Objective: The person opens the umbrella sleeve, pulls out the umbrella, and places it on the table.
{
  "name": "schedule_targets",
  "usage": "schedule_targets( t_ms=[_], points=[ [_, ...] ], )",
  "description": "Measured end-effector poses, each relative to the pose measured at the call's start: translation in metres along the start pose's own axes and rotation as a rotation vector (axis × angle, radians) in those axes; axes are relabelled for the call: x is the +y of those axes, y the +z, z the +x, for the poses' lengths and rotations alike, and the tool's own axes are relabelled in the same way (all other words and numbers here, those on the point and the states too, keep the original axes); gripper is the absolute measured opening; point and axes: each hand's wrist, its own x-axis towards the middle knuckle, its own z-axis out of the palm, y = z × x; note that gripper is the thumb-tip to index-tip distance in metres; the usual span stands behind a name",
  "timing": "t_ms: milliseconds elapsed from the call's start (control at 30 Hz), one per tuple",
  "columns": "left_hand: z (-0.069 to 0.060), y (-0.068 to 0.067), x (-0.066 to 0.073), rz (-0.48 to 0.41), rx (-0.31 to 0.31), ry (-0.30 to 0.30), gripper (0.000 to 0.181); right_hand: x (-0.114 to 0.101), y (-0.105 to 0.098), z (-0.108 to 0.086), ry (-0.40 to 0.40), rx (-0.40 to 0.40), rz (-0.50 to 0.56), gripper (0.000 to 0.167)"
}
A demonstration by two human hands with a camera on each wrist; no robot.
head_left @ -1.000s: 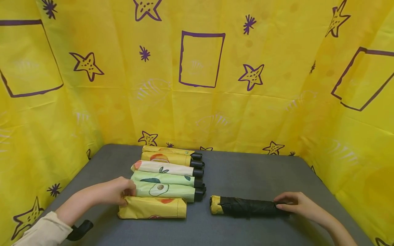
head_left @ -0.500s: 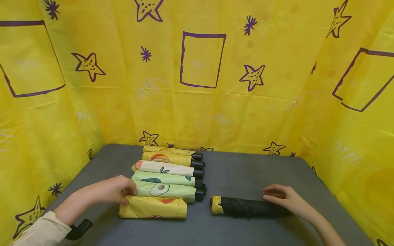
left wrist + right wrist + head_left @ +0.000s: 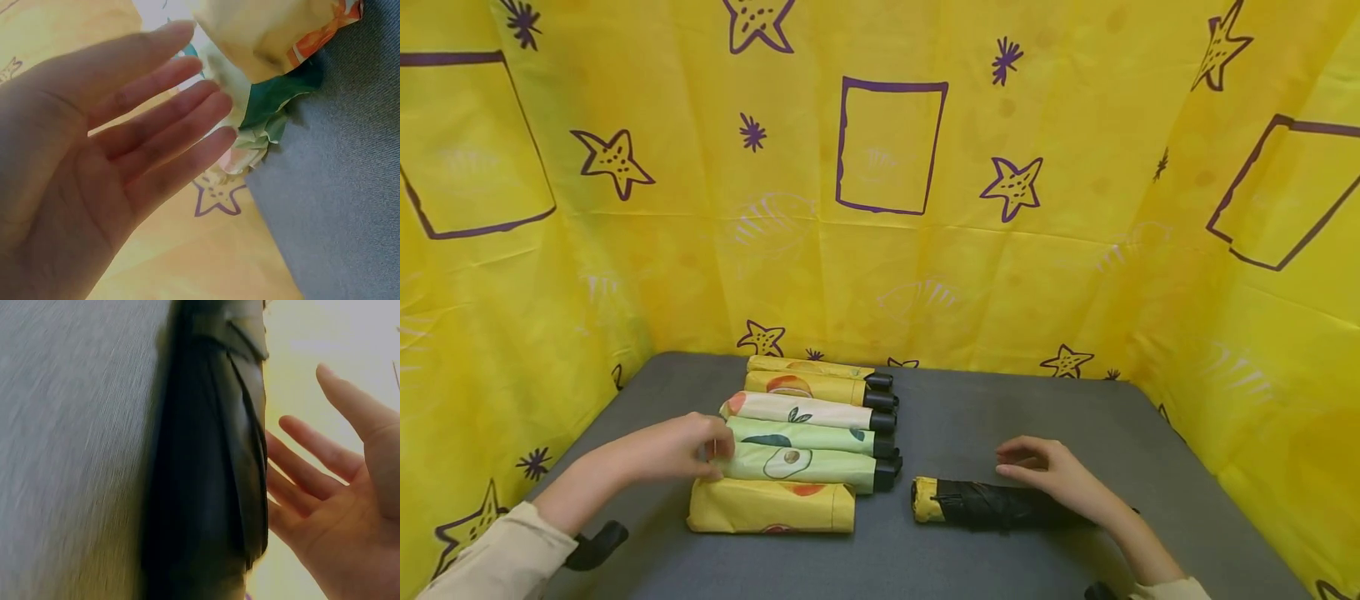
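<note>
My left hand (image 3: 688,450) hovers by the left ends of a yellow fruit-print umbrella sleeve (image 3: 771,507) and a green avocado-print umbrella (image 3: 805,468). In the left wrist view its fingers are relaxed, nothing is held, and the yellow sleeve (image 3: 269,37) lies just past the fingertips. A folded black umbrella (image 3: 992,505) with a yellow end lies to the right of the sleeve. Over it is my right hand (image 3: 1052,475), fingers loosely spread and holding nothing. The right wrist view has the black umbrella (image 3: 206,456) alongside this hand; whether they touch cannot be told.
Behind the sleeve, several covered umbrellas lie in a row: another green one (image 3: 808,435), a white one (image 3: 812,411) and two yellow ones (image 3: 820,387), black handles to the right. Yellow printed cloth (image 3: 895,275) walls in the grey table (image 3: 1000,425).
My right hand has left the right end of the black umbrella and moved left above it. The left hand has lifted slightly off the yellow sleeve. Umbrellas and sleeve stay put.
</note>
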Motion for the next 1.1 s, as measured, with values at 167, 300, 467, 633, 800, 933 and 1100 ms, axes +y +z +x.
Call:
schedule_targets(
  t_ms=[167,300,467,633,800,933,1100],
  points=[
    [0.004,-0.003,-0.005,0.034,0.02,0.001,0.02,-0.008,0.012,0.012,-0.01,-0.025,0.01,0.041],
    [0.008,-0.005,-0.01,0.04,0.018,0.016,0.023,-0.013,0.021,0.019,-0.039,-0.045,0.017,0.041],
    [0.012,-0.007,-0.014,0.075,0.016,0.035,0.025,-0.018,0.032,0.027,-0.074,-0.06,0.007,0.04],
    [0.016,-0.01,-0.015,0.088,-0.022,0.03,0.027,-0.024,0.042,0.033,-0.096,-0.076,0.003,0.04],
    [0.019,-0.011,-0.014,0.053,-0.07,0.004,0.03,-0.029,0.05,0.039,-0.125,-0.093,0.001,0.037],
    [0.021,-0.011,-0.013,0.05,-0.082,-0.016,0.031,-0.035,0.055,0.043,-0.142,-0.113,0.01,0.037],
    [0.023,-0.009,-0.013,0.057,-0.075,0.004,0.03,-0.041,0.062,0.047,-0.141,-0.127,0.009,0.037]
  ],
)
